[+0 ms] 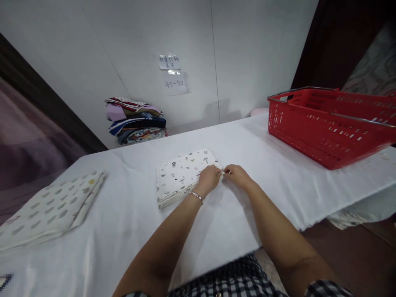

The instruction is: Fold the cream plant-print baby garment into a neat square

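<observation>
A white cloth with small printed figures (181,171) lies folded in several layers at the middle of the table. Both hands are at its right front corner. My left hand (210,176) is closed on the corner, its wrist above the cloth's front edge. Just right of it, my right hand (239,175) pinches the same corner from the outer side. The fingertips of the two hands nearly meet, and they partly cover the corner.
Another folded cloth with grey spots (55,206) lies at the left of the white-covered table (130,239). A red plastic basket (312,132) with metal handles stands at the right. Behind the table's far edge is a stack of folded fabrics (136,121), beside the wall with paper signs (175,82).
</observation>
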`<state>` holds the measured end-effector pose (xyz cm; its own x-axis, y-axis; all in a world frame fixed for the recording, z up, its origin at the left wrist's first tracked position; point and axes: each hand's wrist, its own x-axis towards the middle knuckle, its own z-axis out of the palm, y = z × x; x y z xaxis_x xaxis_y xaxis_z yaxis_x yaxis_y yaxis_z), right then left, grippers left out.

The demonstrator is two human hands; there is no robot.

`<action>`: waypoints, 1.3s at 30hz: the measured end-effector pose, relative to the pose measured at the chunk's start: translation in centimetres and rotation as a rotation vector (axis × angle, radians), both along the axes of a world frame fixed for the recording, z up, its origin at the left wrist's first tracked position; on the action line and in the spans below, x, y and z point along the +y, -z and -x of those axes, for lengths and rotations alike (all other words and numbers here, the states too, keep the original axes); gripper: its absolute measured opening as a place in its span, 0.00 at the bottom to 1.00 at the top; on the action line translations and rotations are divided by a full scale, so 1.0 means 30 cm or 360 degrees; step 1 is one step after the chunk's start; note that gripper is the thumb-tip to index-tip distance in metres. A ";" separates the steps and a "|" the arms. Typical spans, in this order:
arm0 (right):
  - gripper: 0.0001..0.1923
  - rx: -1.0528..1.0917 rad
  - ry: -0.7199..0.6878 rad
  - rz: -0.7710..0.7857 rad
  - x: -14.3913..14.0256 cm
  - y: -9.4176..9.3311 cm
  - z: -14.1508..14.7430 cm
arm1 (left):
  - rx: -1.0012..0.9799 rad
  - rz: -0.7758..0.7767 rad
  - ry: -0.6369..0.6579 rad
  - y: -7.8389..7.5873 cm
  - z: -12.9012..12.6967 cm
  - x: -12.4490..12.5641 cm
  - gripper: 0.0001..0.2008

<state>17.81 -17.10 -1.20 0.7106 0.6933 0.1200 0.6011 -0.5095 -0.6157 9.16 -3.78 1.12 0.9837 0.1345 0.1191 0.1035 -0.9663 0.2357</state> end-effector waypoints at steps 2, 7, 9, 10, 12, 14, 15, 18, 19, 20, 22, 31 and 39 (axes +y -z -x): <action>0.06 0.0024 -0.0011 -0.0016 0.002 0.000 0.002 | 0.0010 0.0014 -0.0027 0.001 -0.006 -0.001 0.11; 0.06 0.0024 -0.0004 0.0013 0.007 -0.002 0.005 | -0.0024 0.0040 -0.0043 0.011 -0.016 -0.004 0.10; 0.06 0.0030 0.0010 0.0027 0.007 -0.002 0.008 | -0.0039 0.0055 -0.0046 0.015 -0.018 -0.005 0.09; 0.06 0.0031 0.0017 0.0026 0.007 -0.002 0.008 | -0.0050 0.0065 -0.0046 0.017 -0.019 -0.005 0.09; 0.06 0.0028 0.0019 0.0014 0.006 0.003 0.008 | -0.0065 0.0091 -0.0051 0.020 -0.021 -0.005 0.08; 0.06 0.0031 0.0015 0.0001 0.007 0.011 0.004 | -0.0087 0.0122 -0.0057 0.022 -0.021 -0.004 0.08; 0.06 0.0033 0.0014 -0.0004 0.007 0.015 0.002 | -0.0095 0.0135 -0.0056 0.023 -0.021 -0.004 0.07; 0.06 0.0044 0.0016 -0.0010 0.008 0.025 -0.007 | -0.0114 0.0132 -0.0024 0.026 -0.018 -0.004 0.08; 0.06 0.0052 0.0012 -0.0013 0.007 0.027 -0.009 | -0.0125 0.0116 -0.0005 0.027 -0.016 -0.004 0.08; 0.06 0.0064 0.0006 -0.0018 0.007 0.027 -0.010 | -0.0137 0.0097 0.0012 0.028 -0.015 -0.004 0.08; 0.06 0.0085 -0.0007 -0.0035 0.004 0.026 -0.010 | -0.0170 0.0075 0.0042 0.031 -0.012 -0.004 0.08; 0.08 0.0175 -0.0080 -0.0204 0.003 0.024 -0.010 | -0.0151 0.0137 -0.0029 0.039 -0.012 -0.006 0.06; 0.07 0.0239 -0.0091 -0.0295 0.005 0.042 -0.026 | -0.0136 0.0201 0.0043 0.023 0.027 0.017 0.06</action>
<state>18.58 -16.96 -2.46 0.6905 0.7087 0.1446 0.5202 -0.3477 -0.7801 8.37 -3.28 0.43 0.9742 0.1275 0.1864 0.0524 -0.9304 0.3627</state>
